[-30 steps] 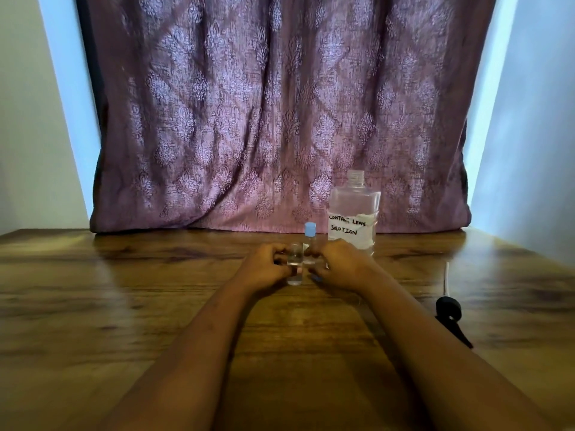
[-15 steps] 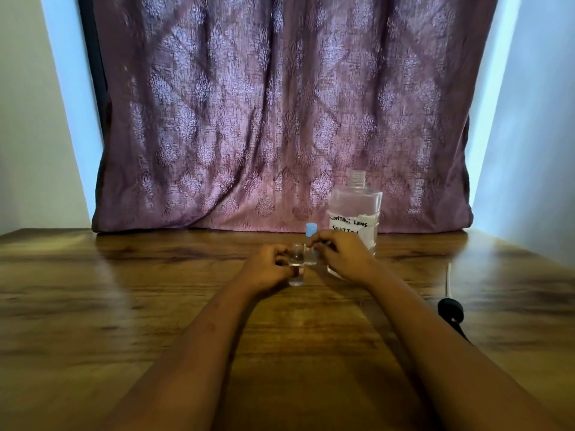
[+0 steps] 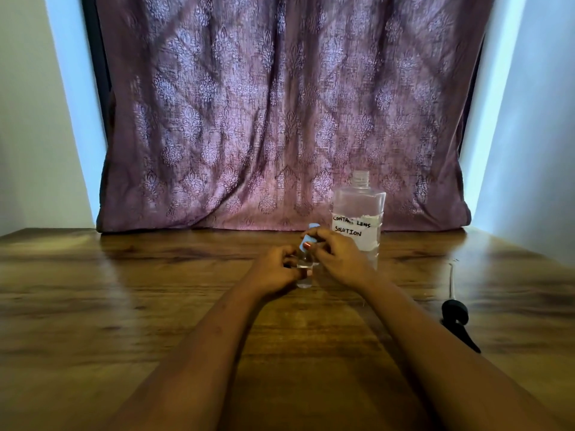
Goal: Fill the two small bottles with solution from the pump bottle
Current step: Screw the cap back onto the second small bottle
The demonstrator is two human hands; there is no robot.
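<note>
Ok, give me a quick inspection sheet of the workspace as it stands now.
Surface: brown wooden table, dry as far as visible.
Job's things: large clear labelled bottle, neck open, pump off; small clear bottle upright; pale blue cap at the fingers.
Clutter: black pump head with tube lying on the table at right.
Hands: left hand steadies the small bottle; right hand pinches the blue cap.
Cables: nothing seen.
Surroundings: purple patterned curtain, pale walls.
</note>
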